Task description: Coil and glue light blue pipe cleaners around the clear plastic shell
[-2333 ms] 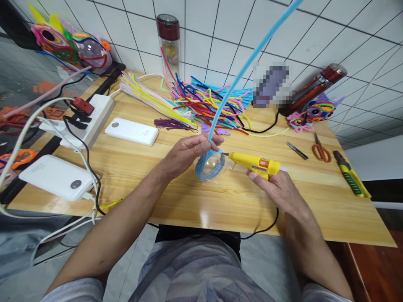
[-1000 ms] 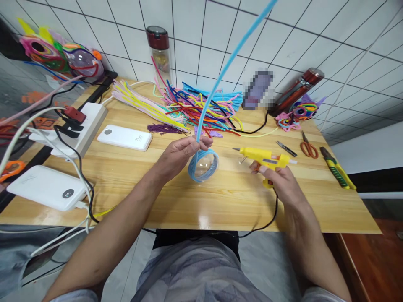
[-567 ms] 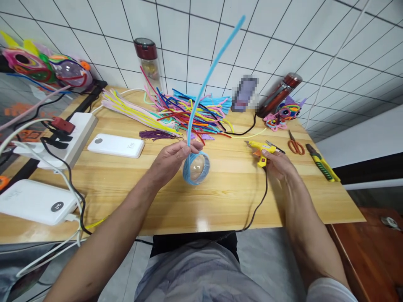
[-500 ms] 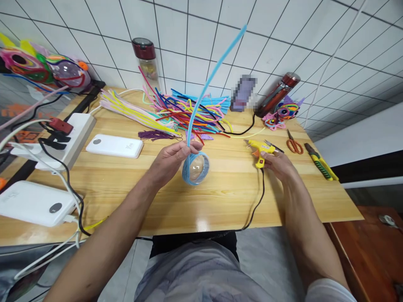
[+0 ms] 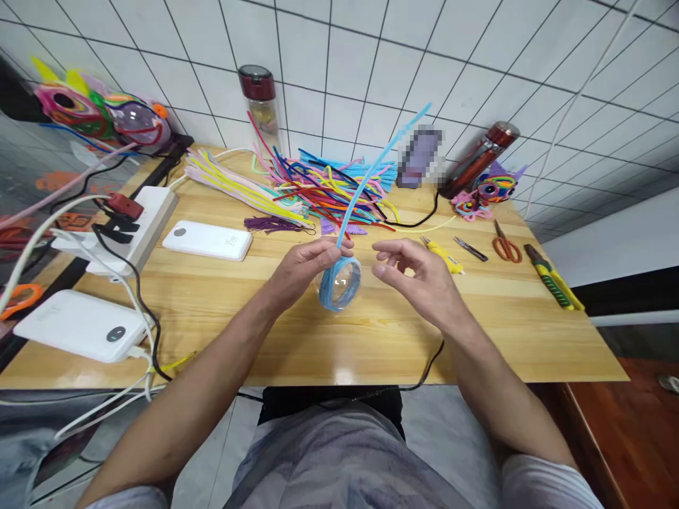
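Observation:
Between the fingers of my left hand (image 5: 312, 263) is a light blue pipe cleaner (image 5: 366, 182), its loose end rising up and to the right. Lower down, the blue strand winds round a clear plastic ball (image 5: 341, 284), which hangs just below my fingertips. My right hand (image 5: 416, 276) is apart from the ball on its right side, thumb and fingers parted with nothing between them. Behind that hand a yellow hot glue gun (image 5: 445, 256) lies on the table, partly hidden, its black cord running toward the front edge.
A heap of coloured pipe cleaners (image 5: 329, 187) lies at the back. White power banks (image 5: 208, 240) and a power strip (image 5: 138, 230) with cables are on the left. To the right are a craft knife (image 5: 471, 248), scissors (image 5: 506, 246), pliers (image 5: 552, 279) and a red thermos (image 5: 480, 161).
My right hand has let go of the glue gun, leaving it on the table, and has moved left toward the ball. The pipe cleaner's free end now leans lower.

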The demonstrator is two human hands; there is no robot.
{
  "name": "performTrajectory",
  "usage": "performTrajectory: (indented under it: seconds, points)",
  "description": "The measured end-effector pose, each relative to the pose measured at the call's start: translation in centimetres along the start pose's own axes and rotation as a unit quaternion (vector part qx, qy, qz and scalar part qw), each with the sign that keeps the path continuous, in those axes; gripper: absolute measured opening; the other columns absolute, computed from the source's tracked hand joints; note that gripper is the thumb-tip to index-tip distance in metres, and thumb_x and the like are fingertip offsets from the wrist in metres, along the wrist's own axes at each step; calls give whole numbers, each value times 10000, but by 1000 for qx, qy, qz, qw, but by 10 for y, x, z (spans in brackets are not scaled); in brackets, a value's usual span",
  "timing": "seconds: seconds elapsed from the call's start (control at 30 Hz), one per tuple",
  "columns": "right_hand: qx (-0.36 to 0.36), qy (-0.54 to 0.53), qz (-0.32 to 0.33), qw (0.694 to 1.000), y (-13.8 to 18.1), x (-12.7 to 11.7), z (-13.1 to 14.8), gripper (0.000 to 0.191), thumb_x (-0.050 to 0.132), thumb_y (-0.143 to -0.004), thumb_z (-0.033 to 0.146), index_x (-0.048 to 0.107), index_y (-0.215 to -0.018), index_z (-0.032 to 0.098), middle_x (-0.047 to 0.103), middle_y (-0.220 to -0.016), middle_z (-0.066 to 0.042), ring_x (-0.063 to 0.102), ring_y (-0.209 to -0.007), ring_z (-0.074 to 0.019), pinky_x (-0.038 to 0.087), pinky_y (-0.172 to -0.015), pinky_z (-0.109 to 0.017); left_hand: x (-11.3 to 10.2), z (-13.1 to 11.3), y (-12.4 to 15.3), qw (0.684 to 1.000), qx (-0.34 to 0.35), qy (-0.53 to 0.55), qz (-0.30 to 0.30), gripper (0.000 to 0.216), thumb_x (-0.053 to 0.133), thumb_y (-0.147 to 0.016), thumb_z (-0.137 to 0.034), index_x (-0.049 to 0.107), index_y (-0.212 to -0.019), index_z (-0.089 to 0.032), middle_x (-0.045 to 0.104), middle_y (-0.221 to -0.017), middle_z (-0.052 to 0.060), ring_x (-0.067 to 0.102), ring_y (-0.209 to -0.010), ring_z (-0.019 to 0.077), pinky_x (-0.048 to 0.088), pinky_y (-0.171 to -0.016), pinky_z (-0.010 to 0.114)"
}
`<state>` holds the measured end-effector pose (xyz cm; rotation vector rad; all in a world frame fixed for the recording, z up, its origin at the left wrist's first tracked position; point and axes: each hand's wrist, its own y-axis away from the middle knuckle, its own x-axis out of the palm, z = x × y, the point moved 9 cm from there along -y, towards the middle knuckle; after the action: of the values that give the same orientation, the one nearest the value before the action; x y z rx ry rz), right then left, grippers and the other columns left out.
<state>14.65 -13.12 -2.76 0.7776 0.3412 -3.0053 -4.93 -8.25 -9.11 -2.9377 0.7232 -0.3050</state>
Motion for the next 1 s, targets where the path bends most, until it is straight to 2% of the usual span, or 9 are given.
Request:
performTrajectory:
  seconds: [0.13, 0.27, 0.37, 0.47, 0.57, 0.67, 0.73, 0.87, 1.0]
  points:
    - [41, -84, 66, 993, -21, 45, 5, 510, 932, -824, 602, 840, -1180, 248, 709, -900, -7, 540, -733, -159, 457, -670, -338, 3, -5, -1, 999, 24, -20, 11, 424, 810, -958, -663, 921, -1090, -275, 819, -1379, 84, 704, -1356, 310, 476, -1238, 471]
    - [69, -127, 82, 986, -27, 61, -7, 572, 990, -745, 629, 800, -1121, 242, 662, -836, 20, 463, -684, -141, 398, -629, -327, 4, -10, -1, 999, 33, -22, 0, 467, 817, -936, -692, 920, -1064, -255, 833, -1307, 81, 699, -1356, 315, 487, -1230, 458]
    - [41, -127, 64, 989, -30, 60, -6, 588, 1005, -738, 621, 793, -1156, 266, 631, -843, 28, 445, -676, -141, 382, -612, -327, 7, -10, -2, 999, 27, -18, 4, 524, 836, -903, -716, 907, -1075, -226, 836, -1264, 88, 707, -1326, 317, 515, -1191, 440]
    - [14, -133, 54, 990, -31, 59, -4, 623, 994, -750, 637, 787, -1227, 294, 656, -924, 16, 461, -694, -147, 428, -639, -340, 11, -5, -3, 1000, 5, -7, 16, 599, 806, -904, -756, 875, -1139, -209, 833, -1220, 84, 727, -1254, 305, 559, -1110, 419]
    - [18, -123, 55, 991, -33, 59, -7, 605, 956, -771, 685, 782, -1213, 310, 587, -842, 25, 441, -682, -164, 424, -641, -352, 14, -2, -2, 1000, -1, -8, 22, 677, 698, -953, -819, 828, -1210, -206, 816, -1216, 87, 728, -1223, 303, 575, -1083, 432]
    - [35, -103, 46, 993, -34, 57, -14, 576, 912, -797, 726, 764, -1179, 321, 476, -745, 41, 412, -653, -179, 389, -626, -360, 14, 1, 3, 999, 4, -39, 18, 714, 671, -967, -831, 744, -1348, -231, 751, -1391, 123, 653, -1407, 358, 532, -1199, 508]
    - [43, -97, 35, 994, -34, 53, -18, 579, 894, -805, 740, 745, -1183, 326, 450, -725, 45, 410, -644, -185, 385, -622, -363, 9, 4, 6, 996, 15, -82, -15, 849, 805, -864, -824, 643, -1472, -254, 644, -1564, 152, 544, -1550, 403, 456, -1296, 576]
    - [45, -97, 13, 994, -36, 47, -26, 609, 905, -792, 733, 732, -1217, 332, 589, -830, 13, 466, -678, -191, 448, -638, -372, 10, 3, 11, 970, 69, -228, -41, 1183, 1033, -606, -736, 525, -1552, -239, 509, -1665, 211, 440, -1617, 471, 345, -1378, 674]
    - [50, -120, 1, 991, -36, 41, -33, 571, 931, -783, 666, 749, -1191, 309, 748, -1110, -34, 578, -753, -184, 540, -693, -377, 13, 9, 13, 951, 85, -292, -54, 1192, 1071, -580, -657, 499, -1520, -198, 506, -1607, 242, 448, -1583, 493, 368, -1352, 702]
